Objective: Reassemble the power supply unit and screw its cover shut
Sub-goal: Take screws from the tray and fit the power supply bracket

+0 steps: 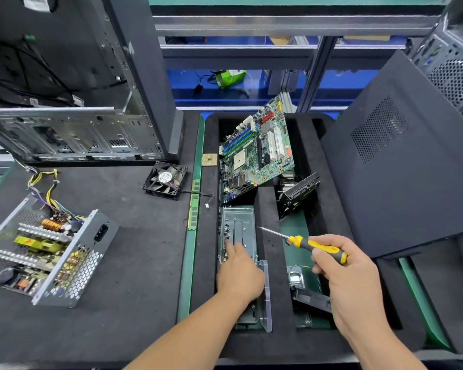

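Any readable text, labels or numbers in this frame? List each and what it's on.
Nothing reads with certainty.
Fan hub sticker: print there, too small to read.
White label at the top left on the computer case: blurred, unreadable.
Motherboard: silkscreen and chip markings too small to read.
Open power supply unit: no legible marking on its parts.
Screwdriver in the right hand: no text visible on the handle.

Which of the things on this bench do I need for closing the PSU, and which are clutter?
Needed: open power supply unit, screwdriver in right hand, screws under left hand.
Clutter: fan, motherboard, CPU, RAM stick.
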